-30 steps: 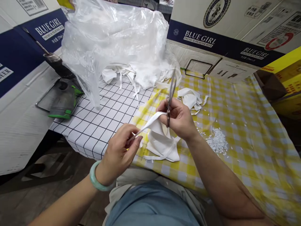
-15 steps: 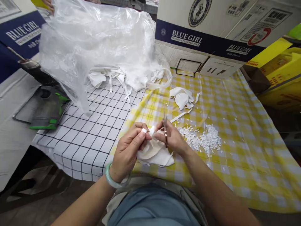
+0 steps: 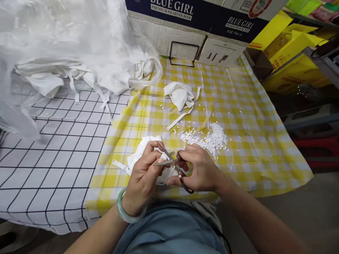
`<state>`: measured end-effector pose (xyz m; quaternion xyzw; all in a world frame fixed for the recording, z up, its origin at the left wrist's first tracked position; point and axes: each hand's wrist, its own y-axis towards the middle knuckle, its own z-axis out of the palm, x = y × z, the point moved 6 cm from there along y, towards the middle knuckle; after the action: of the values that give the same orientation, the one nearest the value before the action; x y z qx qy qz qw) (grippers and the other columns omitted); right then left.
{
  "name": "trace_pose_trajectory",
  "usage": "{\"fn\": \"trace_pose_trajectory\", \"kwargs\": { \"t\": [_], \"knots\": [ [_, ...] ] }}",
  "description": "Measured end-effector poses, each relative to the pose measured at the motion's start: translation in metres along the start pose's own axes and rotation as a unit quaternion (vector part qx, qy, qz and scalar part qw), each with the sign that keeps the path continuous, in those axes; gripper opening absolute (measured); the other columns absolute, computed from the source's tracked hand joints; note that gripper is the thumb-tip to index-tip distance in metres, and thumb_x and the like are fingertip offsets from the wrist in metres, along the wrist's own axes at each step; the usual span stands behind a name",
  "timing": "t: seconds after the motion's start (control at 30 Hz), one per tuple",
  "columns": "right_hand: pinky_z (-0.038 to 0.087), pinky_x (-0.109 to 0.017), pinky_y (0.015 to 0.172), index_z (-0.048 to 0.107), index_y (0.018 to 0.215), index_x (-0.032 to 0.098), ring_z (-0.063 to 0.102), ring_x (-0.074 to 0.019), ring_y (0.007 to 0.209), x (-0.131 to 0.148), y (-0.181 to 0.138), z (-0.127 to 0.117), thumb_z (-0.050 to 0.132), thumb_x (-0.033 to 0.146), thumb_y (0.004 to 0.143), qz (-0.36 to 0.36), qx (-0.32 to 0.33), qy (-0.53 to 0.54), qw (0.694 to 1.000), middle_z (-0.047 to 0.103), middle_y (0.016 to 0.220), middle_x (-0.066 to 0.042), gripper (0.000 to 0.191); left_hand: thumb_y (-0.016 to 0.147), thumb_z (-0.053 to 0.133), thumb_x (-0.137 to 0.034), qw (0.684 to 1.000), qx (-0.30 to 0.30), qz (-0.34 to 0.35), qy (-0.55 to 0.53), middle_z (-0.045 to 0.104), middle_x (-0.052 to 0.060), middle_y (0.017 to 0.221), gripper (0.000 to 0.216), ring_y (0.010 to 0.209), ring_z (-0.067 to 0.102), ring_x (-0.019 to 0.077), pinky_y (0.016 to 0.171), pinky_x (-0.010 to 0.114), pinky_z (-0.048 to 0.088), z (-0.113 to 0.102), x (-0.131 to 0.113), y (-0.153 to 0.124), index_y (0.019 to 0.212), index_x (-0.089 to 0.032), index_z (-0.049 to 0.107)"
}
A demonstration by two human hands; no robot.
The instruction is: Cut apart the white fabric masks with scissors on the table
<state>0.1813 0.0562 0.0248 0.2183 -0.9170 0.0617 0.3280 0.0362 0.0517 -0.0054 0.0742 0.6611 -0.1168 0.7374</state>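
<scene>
My left hand, with a green bangle on the wrist, is closed on a white fabric piece with a strap, held at the near edge of the yellow checked tablecloth. My right hand grips small scissors. Their blades are parted and point left at the fabric between my left fingers. Just beyond my right hand lies a heap of small white fabric clippings.
Another white fabric piece with straps lies further back. A large clear plastic bag with more white pieces covers the black-grid cloth at left. Cardboard boxes wall the back; yellow boxes stand at right.
My hands have come down from chest height to the table's near edge. The scissors have swung from upright to pointing left at the fabric, blades parted. The view has shifted right and down.
</scene>
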Motion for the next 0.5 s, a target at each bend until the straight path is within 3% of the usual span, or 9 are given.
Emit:
{"fn": "trace_pose_trajectory", "kwargs": {
  "t": [0.17,0.5],
  "knots": [
    [0.033,-0.028,0.065,0.045,0.058,0.02,0.043,-0.0114,0.057,-0.006,-0.003,0.0,0.078,0.049,0.068,0.015,0.0,0.013,1.0,0.052,0.055,0.004,0.044,0.096,0.047,-0.025,1.0,0.018,0.007,0.01,0.047,0.008,0.1,0.028,0.105,0.046,0.0231,0.075,0.03,0.043,0.008,-0.001,0.002,0.072,-0.02,0.062],
    [0.032,-0.026,0.062,0.046,0.056,0.02,0.044,-0.0109,0.054,-0.012,-0.007,0.001,0.078,0.05,0.069,0.026,-0.023,0.019,0.999,0.05,0.05,0.005,0.046,0.097,0.048,-0.027,0.999,0.021,0.011,-0.023,0.045,0.008,0.105,0.027,0.105,0.047,0.0225,0.076,0.03,0.045,0.014,0.001,0.003,0.078,-0.02,0.066]
  ]
}}
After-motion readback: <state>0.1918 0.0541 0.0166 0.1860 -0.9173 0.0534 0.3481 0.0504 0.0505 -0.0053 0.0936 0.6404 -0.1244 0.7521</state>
